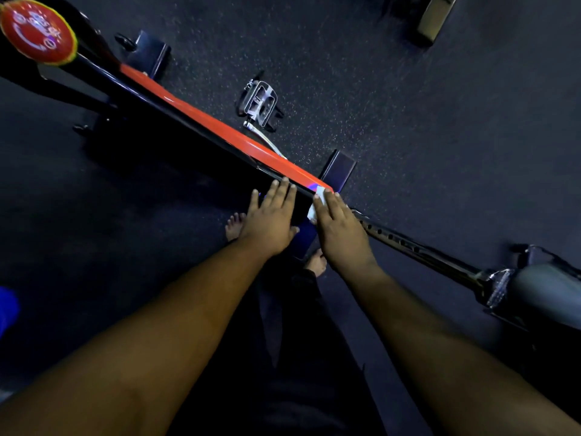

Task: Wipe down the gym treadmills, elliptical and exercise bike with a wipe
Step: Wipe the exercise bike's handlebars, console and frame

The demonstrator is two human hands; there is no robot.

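Nearest, the person's two forearms reach down over dark trousers and bare feet toward the bike (201,121). The left hand (272,212) lies flat, fingers straight, resting on the black side of the frame and holding nothing. The right hand (338,220) presses the wipe (317,202) under straight fingers against the rear end of the red top rail (226,129); only a white edge of the wipe shows beside the palm.

The wipe looks thin, limp and light, likely damp, so it should bunch or slide out unless held flat under the fingers. The bike looks heavy and rigid and should not shift under pressure; its glossy paint may be slick.

Farther right, the perforated seat post (405,243) runs to the saddle (547,287). Beyond the rail a pedal (261,103) hangs over the speckled floor (408,127). At far left sits a red knob (37,29).
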